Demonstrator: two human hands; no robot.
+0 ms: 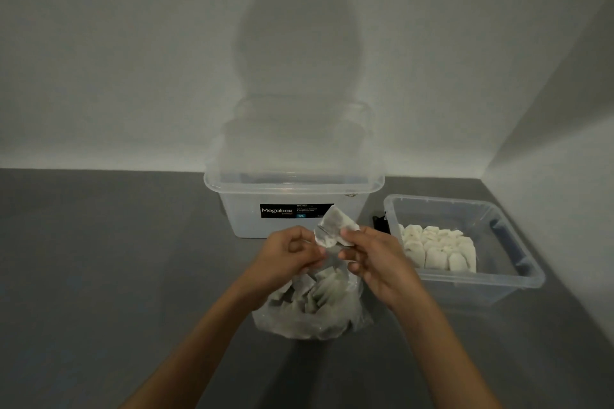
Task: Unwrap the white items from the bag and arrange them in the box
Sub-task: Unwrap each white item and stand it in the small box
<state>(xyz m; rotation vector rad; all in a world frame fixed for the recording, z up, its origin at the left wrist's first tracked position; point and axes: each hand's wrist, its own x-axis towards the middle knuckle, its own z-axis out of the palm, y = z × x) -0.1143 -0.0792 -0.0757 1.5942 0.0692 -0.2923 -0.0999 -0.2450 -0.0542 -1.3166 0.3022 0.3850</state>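
Observation:
A white sachet-like item (334,226) in a thin clear wrapper is held up above the clear plastic bag (312,312). My left hand (292,252) pinches its left lower edge and my right hand (368,256) pinches its right side. The bag lies on the grey table just under my hands and holds several more white items. To the right stands a small clear box (518,262) with several unwrapped white items (435,251) lined up in rows along its left side.
A larger lidded clear tub (292,199) labelled Megabox stands behind my hands against the wall. A small black object (380,224) sits between the tub and the small box. A wall closes off the right side beyond the box.

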